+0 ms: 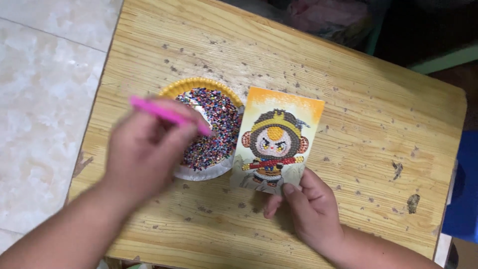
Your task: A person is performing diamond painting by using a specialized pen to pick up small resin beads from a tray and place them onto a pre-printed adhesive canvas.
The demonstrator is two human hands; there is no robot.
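Orange bead-picture card (275,143), cartoon monkey (round-faced), nearly filled in

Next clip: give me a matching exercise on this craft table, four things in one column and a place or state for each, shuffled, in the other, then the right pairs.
Things:
1. pen
2. card
3. plate
4. table

Places or states:
A. holds a heap of mixed-colour beads
B. gripped in the left hand, tip over the beads
C. worn wood with dark specks, bears everything else
D. pinched at its lower edge by the right hand, beside the plate

Pairs: 1-B, 2-D, 3-A, 4-C
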